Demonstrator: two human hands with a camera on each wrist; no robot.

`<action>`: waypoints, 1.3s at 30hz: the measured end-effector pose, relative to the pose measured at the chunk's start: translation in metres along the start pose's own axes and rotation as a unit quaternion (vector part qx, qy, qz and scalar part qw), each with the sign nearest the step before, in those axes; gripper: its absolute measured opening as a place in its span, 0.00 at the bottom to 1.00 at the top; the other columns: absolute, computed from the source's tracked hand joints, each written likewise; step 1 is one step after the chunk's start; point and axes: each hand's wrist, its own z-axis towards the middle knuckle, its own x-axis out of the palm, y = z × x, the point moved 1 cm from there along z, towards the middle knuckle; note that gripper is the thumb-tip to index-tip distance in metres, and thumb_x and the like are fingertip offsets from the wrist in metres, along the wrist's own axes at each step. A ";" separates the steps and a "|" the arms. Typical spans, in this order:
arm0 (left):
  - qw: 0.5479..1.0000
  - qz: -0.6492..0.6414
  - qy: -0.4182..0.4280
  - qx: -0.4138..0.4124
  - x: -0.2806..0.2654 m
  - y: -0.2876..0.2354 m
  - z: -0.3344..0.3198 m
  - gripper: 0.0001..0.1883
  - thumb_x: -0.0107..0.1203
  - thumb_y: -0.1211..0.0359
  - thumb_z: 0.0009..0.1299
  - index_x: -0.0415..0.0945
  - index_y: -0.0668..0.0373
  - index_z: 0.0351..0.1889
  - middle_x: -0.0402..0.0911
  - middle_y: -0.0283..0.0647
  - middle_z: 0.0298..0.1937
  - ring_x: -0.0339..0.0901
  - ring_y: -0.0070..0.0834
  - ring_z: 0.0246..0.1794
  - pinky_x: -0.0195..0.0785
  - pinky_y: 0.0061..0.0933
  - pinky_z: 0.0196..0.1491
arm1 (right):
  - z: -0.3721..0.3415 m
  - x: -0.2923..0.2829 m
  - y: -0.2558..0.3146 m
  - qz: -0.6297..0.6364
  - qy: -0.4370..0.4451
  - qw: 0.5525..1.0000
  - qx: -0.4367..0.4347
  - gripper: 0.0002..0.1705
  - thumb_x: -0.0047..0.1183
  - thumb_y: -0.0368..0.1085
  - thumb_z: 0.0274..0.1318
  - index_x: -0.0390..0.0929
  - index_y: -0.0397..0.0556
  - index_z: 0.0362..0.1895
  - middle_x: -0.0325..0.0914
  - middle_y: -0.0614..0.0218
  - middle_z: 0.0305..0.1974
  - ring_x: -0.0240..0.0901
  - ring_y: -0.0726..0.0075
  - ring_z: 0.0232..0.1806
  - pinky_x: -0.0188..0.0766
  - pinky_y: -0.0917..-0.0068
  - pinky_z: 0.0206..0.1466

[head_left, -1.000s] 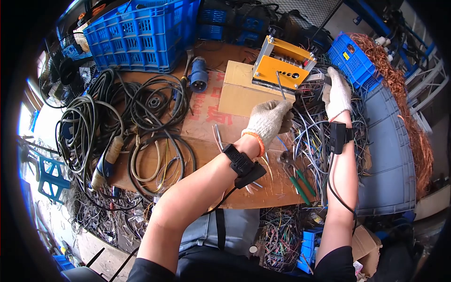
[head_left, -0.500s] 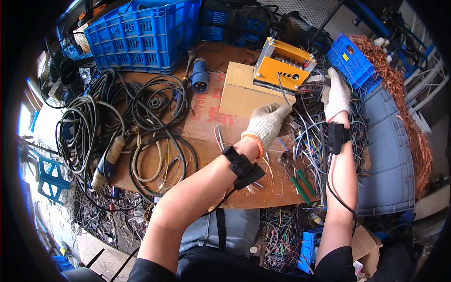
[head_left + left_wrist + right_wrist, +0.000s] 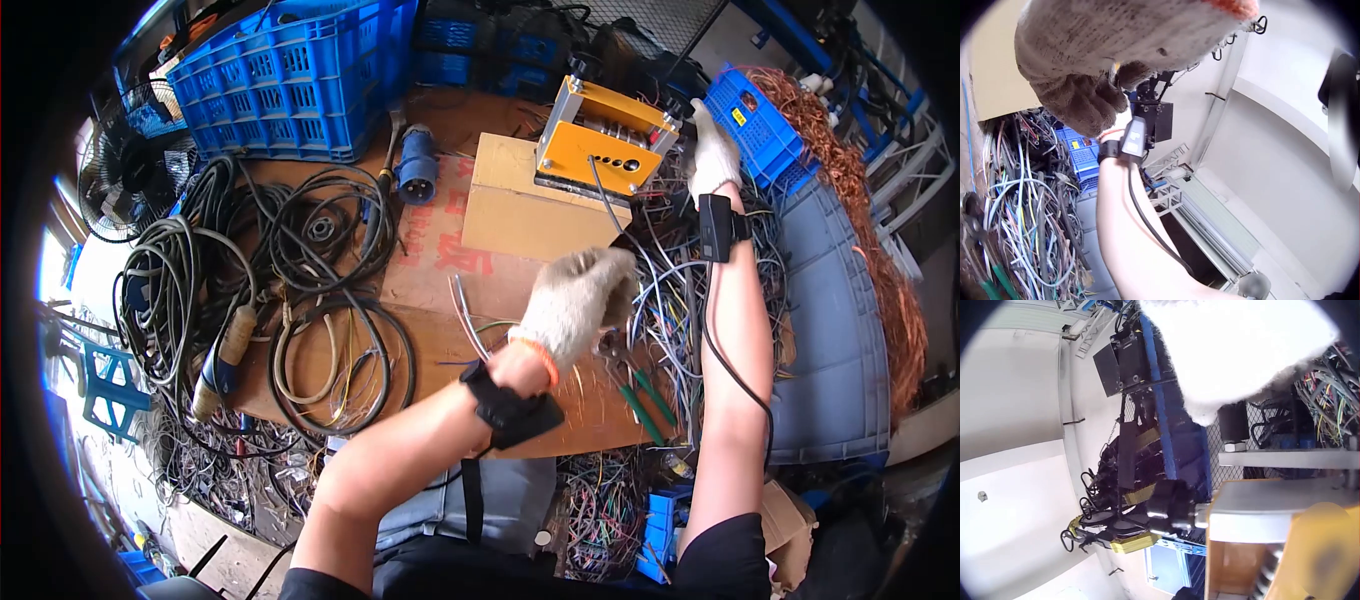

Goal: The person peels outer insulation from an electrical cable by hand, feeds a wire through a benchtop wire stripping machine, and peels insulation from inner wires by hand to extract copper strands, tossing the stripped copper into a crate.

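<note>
A yellow wire-stripping machine with a row of round holes stands on a cardboard box. A grey cable runs from one of its holes down towards the wire pile. My gloved left hand is below the machine, beside the cable, its fingers curled; in the left wrist view I cannot tell whether they hold anything. My gloved right hand reaches up the machine's right side. Its fairly straight fingers overlap a black knob in the right wrist view. A second black knob shows nearer the camera.
Tangled wires cover the table's right side. Green-handled pliers lie before the left hand. Coiled black cables, a blue plug and a blue crate stand left. Stripped copper heaps at right.
My left hand has moved down, away from the machine and the upper stretch of cable. My right hand has moved up from the machine's lower right side to its upper knob.
</note>
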 end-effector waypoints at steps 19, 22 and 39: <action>0.996 0.056 0.059 -0.038 0.007 0.039 -0.113 0.18 0.53 0.59 0.79 0.74 0.61 0.30 0.71 0.28 0.22 0.64 0.13 0.24 0.61 0.21 0.31 | 0.057 -0.013 -0.147 -0.281 0.098 0.911 -0.284 0.26 0.57 0.51 0.64 0.83 0.36 0.44 0.86 0.62 0.33 0.74 0.73 0.33 0.70 0.68 0.41; 0.994 0.037 0.085 -0.054 0.005 0.041 -0.125 0.14 0.54 0.63 0.79 0.78 0.68 0.46 0.77 0.31 0.29 0.70 0.17 0.29 0.66 0.22 0.36 | 0.006 -0.010 -0.136 -0.244 0.055 0.963 -0.102 0.25 0.56 0.50 0.63 0.83 0.36 0.45 0.86 0.55 0.33 0.74 0.72 0.34 0.71 0.69 0.42; 0.996 0.044 0.035 -0.075 -0.031 0.062 -0.179 0.15 0.56 0.61 0.78 0.80 0.66 0.45 0.83 0.34 0.34 0.78 0.17 0.32 0.72 0.21 0.39 | -0.104 -0.055 -0.053 -0.028 -0.025 0.997 0.064 0.15 0.65 0.53 0.59 0.82 0.57 0.33 0.64 0.83 0.15 0.53 0.82 0.11 0.45 0.78 0.14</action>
